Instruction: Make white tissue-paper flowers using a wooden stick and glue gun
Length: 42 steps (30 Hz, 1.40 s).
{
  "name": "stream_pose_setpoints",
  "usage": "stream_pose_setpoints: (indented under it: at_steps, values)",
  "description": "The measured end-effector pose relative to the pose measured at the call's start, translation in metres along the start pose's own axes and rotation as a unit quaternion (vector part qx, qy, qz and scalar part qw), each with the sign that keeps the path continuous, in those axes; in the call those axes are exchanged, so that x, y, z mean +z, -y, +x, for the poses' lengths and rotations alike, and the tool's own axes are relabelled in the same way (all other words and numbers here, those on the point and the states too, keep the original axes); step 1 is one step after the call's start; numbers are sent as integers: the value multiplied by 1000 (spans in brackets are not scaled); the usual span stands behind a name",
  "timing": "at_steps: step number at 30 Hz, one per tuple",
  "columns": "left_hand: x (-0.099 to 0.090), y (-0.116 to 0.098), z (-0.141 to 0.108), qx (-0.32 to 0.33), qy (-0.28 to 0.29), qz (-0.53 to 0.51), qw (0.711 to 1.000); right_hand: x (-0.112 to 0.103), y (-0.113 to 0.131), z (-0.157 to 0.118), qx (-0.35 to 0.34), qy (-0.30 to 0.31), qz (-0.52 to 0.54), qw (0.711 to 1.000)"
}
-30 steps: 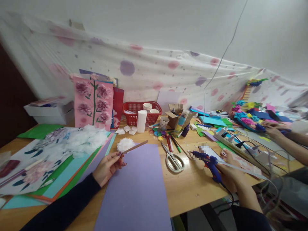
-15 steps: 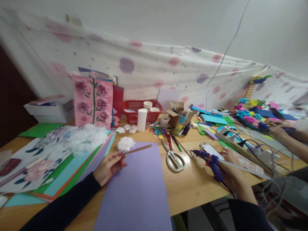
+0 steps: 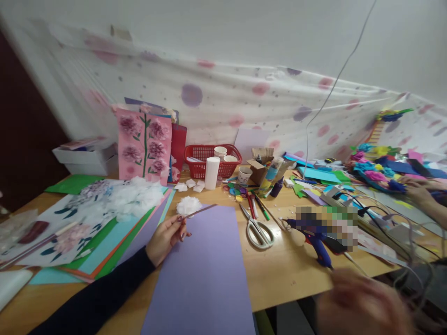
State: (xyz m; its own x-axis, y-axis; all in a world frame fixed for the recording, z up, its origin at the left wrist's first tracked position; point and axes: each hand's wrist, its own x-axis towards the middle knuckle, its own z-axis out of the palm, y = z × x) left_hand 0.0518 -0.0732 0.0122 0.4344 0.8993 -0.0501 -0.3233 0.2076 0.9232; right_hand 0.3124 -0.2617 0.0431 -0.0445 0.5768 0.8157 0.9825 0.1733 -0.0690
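My left hand (image 3: pixel 170 237) pinches one end of a thin brown strip (image 3: pixel 206 210), which points right above a sheet of purple paper (image 3: pixel 199 279). Just behind those fingers sits a white ruffled paper flower (image 3: pixel 188 206). My right hand (image 3: pixel 363 302) is smeared by motion at the lower right, in front of the table edge, so its fingers are unclear. Beyond it a blue hot glue gun (image 3: pixel 319 246) rests on the table, nozzle to the left, apart from that hand. Scissors (image 3: pixel 259 232) with pale handles lie between the purple sheet and the glue gun.
Stacked coloured paper (image 3: pixel 104 242) and white fluffy material (image 3: pixel 138 197) lie at left. Behind stand a red basket (image 3: pixel 195 170), a white cylinder (image 3: pixel 212 173) and a paper cup (image 3: pixel 245 176). A power strip (image 3: pixel 370 223) with cords and another person's hand (image 3: pixel 421 193) are at right.
My right hand has drawn back from beside the glue gun toward the lower right. The brown strip in my left hand has turned and looks narrower. The view has shifted slightly left.
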Motion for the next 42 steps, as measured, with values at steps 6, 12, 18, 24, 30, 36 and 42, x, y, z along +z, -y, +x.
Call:
stream_pose_setpoints:
  at_steps: [6,12,18,24,30,36,42]
  values:
    - [4,-2,-13,94,24,188,977,92,73,54,163,235,356,890]
    - [0,2,-16,131,47,268,953,129,74,69,111,282,416,857]
    - [-3,5,-9,105,52,225,967,131,59,75,-208,205,227,929]
    - [0,4,-9,77,19,210,975,144,56,73,-316,188,133,920]
    - [-9,5,-3,67,-32,218,973,143,55,70,-322,142,163,922]
    - [-15,-5,-1,67,10,197,978,139,50,73,-304,141,193,922]
    - [-6,-5,-7,25,30,166,985,139,44,72,-299,149,211,919]
